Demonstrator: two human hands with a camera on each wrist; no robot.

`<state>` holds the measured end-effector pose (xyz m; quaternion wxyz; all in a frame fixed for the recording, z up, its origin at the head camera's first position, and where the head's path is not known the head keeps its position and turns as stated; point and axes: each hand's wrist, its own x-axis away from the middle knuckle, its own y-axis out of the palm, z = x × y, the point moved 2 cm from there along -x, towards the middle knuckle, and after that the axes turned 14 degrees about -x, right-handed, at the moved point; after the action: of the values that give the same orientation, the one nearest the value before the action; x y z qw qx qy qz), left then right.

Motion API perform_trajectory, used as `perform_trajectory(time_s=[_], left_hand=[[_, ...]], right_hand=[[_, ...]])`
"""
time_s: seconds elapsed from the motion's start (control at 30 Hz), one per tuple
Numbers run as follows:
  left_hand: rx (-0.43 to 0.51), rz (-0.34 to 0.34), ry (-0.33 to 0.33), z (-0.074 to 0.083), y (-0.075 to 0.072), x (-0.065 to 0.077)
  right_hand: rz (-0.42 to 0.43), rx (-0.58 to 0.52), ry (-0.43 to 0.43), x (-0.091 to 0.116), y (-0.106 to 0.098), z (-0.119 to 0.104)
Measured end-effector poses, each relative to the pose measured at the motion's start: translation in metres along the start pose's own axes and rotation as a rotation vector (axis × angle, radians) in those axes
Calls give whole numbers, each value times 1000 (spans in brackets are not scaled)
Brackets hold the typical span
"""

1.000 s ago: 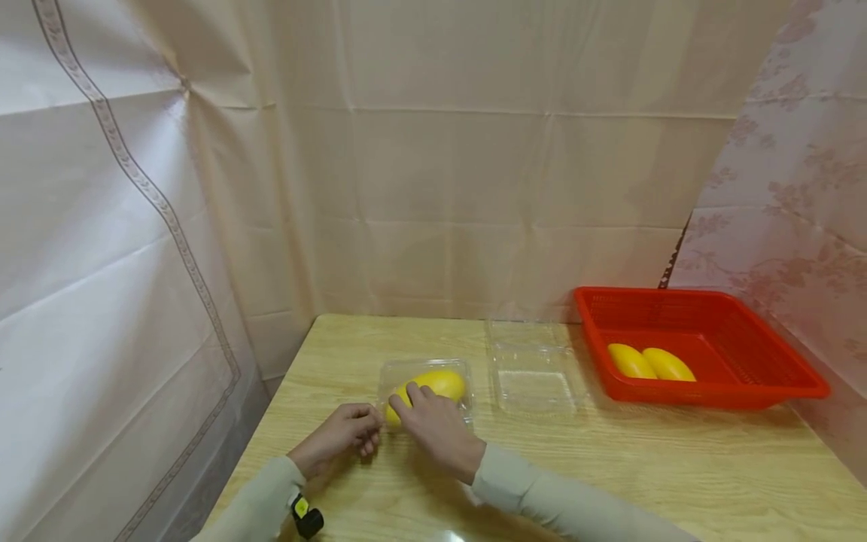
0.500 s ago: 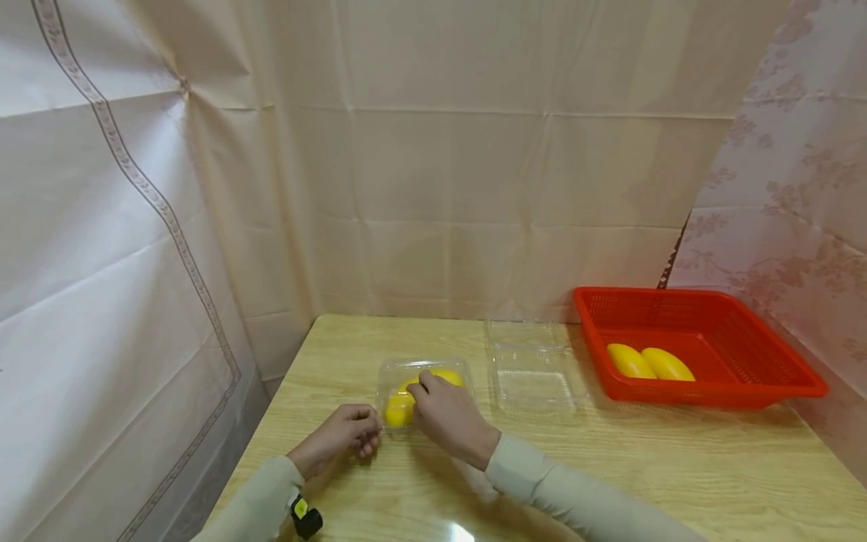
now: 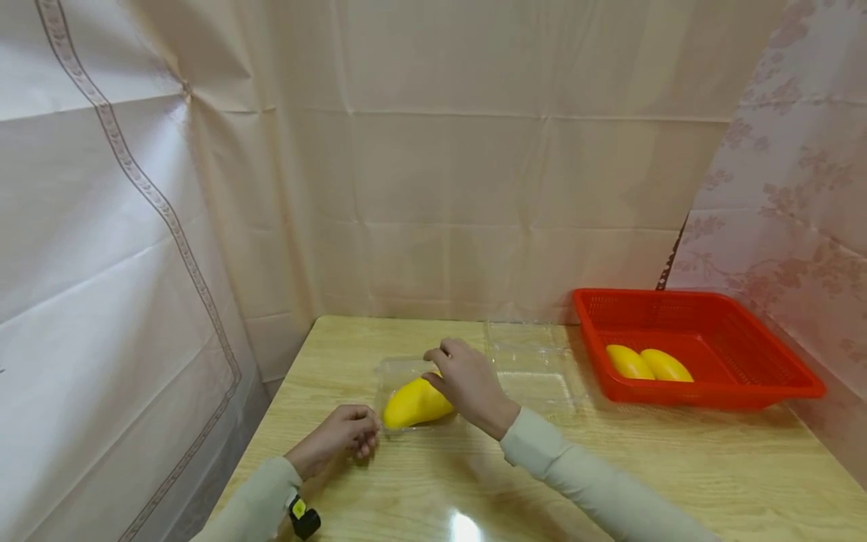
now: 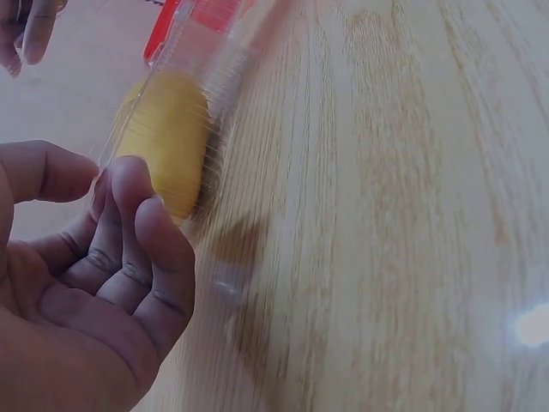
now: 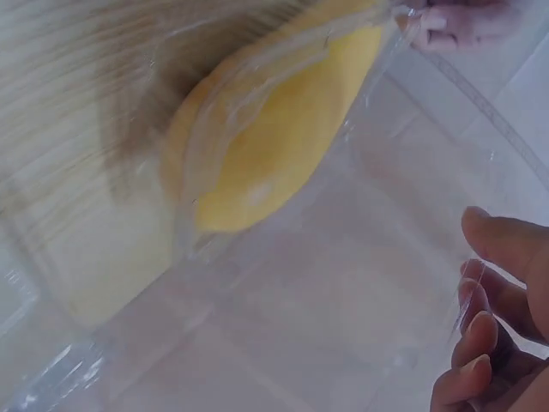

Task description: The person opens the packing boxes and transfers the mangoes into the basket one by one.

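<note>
A yellow mango lies tilted in a clear plastic clamshell box on the wooden table. My left hand pinches the box's near left edge between thumb and index finger; in the left wrist view the mango sits just beyond those fingertips. Raised over the box's right side, my right hand covers the mango's far end in the head view. Thin clear film-like plastic, seemingly the lid, shows between its thumb and fingers in the right wrist view.
A second clear clamshell box stands opened to the right. Beyond it, a red plastic basket holds two mangoes. Cloth curtains hang behind the table and on both sides.
My right hand has come off the mango and moved up and to the right, uncovering more of the fruit's near end. The left hand has stayed at the box's edge.
</note>
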<state>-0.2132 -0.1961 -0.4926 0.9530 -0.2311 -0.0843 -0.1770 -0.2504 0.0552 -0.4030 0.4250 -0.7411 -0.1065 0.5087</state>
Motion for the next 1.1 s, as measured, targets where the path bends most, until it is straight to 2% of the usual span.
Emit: perform_trajectory(time_s=[0.13,0.3,0.57,0.67,0.83,1.1], left_hand=[[6,2,-2,0,0,0],[15,9,-18,-2,0,1],[28,8,-20,-4,2,3],[30,9,-19,-5,2,3],[28,4,-15,-6,1,2],[31,12,-24,-5,-1,0]], right_hand=[[51,-34,12,2,-6,11],[92,-137,53,2,-11,25],[124,-331,229,2,-17,44],[135,-400,270,2,-15,51],[160,-455,315,3,-14,62],[179,-592,458,-1,-15,78]])
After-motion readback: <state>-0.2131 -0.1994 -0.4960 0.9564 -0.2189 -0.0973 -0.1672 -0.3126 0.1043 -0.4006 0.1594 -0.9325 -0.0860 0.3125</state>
